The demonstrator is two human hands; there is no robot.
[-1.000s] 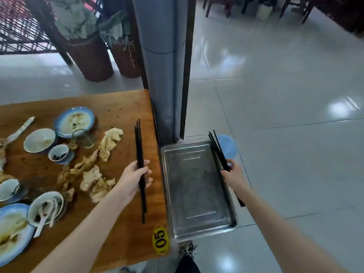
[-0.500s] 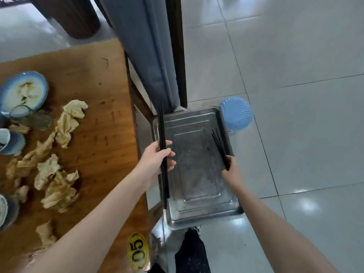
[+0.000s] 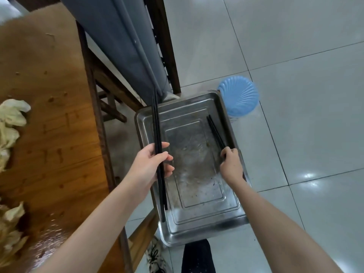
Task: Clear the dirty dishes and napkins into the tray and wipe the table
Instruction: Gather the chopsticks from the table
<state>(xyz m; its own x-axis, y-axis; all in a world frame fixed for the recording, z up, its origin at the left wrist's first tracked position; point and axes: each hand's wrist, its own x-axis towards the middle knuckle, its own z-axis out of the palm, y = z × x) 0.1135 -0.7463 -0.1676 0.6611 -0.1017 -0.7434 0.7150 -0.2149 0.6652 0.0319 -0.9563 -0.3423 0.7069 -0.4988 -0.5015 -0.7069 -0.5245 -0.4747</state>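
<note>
Over the tray (image 3: 199, 186), left hand (image 3: 149, 166) fingers (image 3: 165, 157) curl round black chopsticks (image 3: 156, 123). Right hand (image 3: 231, 164) fingers (image 3: 226, 153) grip another pair (image 3: 216, 132).

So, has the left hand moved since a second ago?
Yes. The left hand, gripping chopsticks, went right, off the table to over the tray, left side.

Crumpled napkins (image 3: 11, 123) lie on the wooden table (image 3: 59, 144).
</note>
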